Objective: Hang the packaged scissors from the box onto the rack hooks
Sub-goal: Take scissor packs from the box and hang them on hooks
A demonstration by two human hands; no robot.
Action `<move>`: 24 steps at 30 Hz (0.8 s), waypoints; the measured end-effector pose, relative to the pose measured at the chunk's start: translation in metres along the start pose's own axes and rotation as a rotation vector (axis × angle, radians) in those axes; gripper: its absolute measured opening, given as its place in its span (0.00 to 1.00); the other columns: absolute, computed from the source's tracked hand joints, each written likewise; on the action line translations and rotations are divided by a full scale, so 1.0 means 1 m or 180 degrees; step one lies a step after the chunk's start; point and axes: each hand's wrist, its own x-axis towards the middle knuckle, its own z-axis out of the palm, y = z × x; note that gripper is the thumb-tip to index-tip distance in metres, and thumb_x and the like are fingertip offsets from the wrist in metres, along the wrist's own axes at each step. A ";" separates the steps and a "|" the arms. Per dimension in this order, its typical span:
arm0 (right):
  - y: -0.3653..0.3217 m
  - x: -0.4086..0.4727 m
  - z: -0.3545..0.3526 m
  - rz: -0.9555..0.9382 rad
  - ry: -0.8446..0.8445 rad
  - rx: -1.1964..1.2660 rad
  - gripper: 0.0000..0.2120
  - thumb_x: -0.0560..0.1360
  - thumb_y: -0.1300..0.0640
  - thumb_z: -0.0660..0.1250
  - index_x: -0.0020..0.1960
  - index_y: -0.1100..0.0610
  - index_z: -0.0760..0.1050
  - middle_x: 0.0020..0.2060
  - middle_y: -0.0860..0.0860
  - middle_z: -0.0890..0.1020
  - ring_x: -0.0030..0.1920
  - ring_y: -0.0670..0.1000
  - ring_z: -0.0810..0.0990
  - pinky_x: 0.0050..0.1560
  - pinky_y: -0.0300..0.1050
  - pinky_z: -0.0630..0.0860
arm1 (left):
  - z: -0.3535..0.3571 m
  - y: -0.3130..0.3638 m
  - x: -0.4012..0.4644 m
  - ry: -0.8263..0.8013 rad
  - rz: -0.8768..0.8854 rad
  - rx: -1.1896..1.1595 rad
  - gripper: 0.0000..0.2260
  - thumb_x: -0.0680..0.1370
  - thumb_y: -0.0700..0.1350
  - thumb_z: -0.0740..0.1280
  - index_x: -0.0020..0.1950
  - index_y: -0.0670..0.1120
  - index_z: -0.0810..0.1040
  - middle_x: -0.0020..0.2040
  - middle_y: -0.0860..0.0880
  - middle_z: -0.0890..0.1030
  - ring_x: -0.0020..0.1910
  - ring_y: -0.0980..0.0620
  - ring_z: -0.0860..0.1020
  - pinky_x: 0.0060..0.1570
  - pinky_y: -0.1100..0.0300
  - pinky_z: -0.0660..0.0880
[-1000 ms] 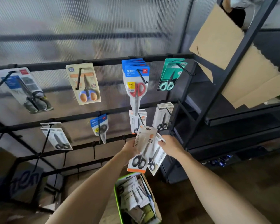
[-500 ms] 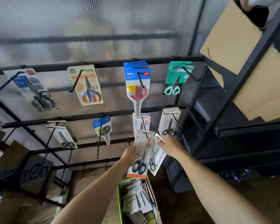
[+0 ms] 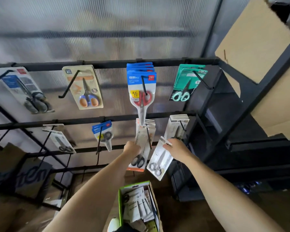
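A ribbed translucent plastic wall (image 3: 107, 27) fills the background, daylight showing dimly through it. In front stands a black metal rack (image 3: 107, 63) of horizontal bars fitted with slanting black hooks. To the right is a dark metal shelving frame (image 3: 251, 101) with large sheets of brown cardboard (image 3: 258, 39) leaning against it. The floor (image 3: 199, 215) below is brown and worn.

On the top bar hang a grey-handled pack (image 3: 26, 91), an orange-and-blue-handled pack on beige card (image 3: 84, 87), a stack of blue-carded red-handled scissors (image 3: 141, 86) and a teal pack (image 3: 186, 84). The middle bar carries a white pack (image 3: 60, 141), a small blue pack (image 3: 104, 134) and a stack of white packs (image 3: 177, 126).

At the bottom, an open green-edged cardboard box (image 3: 120, 203) holds more packaged scissors, jumbled.

The left hand (image 3: 132, 148) grips a white-and-orange carded pack of black-handled scissors (image 3: 141, 148) by its edge, its top against the black middle hook (image 3: 148, 138), where similar packs already hang. The right hand (image 3: 177, 149) pinches the top of a second white pack of scissors (image 3: 159, 161), which dangles tilted just beside the first, on no hook.
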 end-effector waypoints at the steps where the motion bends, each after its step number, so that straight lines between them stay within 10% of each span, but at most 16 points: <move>1: -0.001 0.002 0.000 0.0031 0.0044 0.0022 0.10 0.81 0.52 0.60 0.56 0.56 0.76 0.45 0.53 0.80 0.40 0.52 0.78 0.36 0.45 0.68 | 0.000 0.003 0.008 0.0004 0.0029 0.0034 0.11 0.78 0.40 0.66 0.59 0.38 0.77 0.50 0.44 0.80 0.41 0.51 0.77 0.27 0.66 0.68; 7: 0.003 0.013 0.011 0.0294 0.0123 0.0150 0.07 0.83 0.51 0.56 0.52 0.51 0.71 0.39 0.47 0.71 0.41 0.51 0.71 0.45 0.44 0.67 | -0.006 0.018 0.043 -0.0004 0.0024 0.0112 0.14 0.79 0.45 0.62 0.60 0.38 0.76 0.46 0.45 0.79 0.40 0.49 0.78 0.34 0.62 0.70; 14: -0.006 0.016 0.020 0.0369 0.0184 -0.0127 0.11 0.83 0.53 0.57 0.55 0.59 0.73 0.40 0.52 0.71 0.37 0.50 0.72 0.30 0.37 0.62 | -0.015 0.020 0.057 -0.0094 -0.0088 0.0002 0.10 0.79 0.45 0.64 0.54 0.39 0.74 0.48 0.42 0.79 0.51 0.41 0.80 0.43 0.55 0.75; 19: -0.011 0.010 0.023 0.0188 0.0185 0.0049 0.11 0.82 0.55 0.61 0.41 0.54 0.70 0.33 0.47 0.71 0.35 0.47 0.73 0.33 0.41 0.66 | -0.006 -0.006 0.087 -0.0277 0.0062 -0.0108 0.18 0.69 0.47 0.70 0.55 0.41 0.74 0.50 0.43 0.81 0.49 0.45 0.81 0.45 0.51 0.81; 24: -0.006 0.001 0.026 0.0129 -0.0029 0.0099 0.14 0.81 0.53 0.63 0.37 0.53 0.69 0.33 0.51 0.73 0.35 0.52 0.74 0.35 0.45 0.64 | -0.018 -0.005 0.028 -0.0306 0.0597 0.0665 0.02 0.79 0.40 0.62 0.50 0.44 0.74 0.45 0.46 0.77 0.42 0.49 0.75 0.39 0.58 0.73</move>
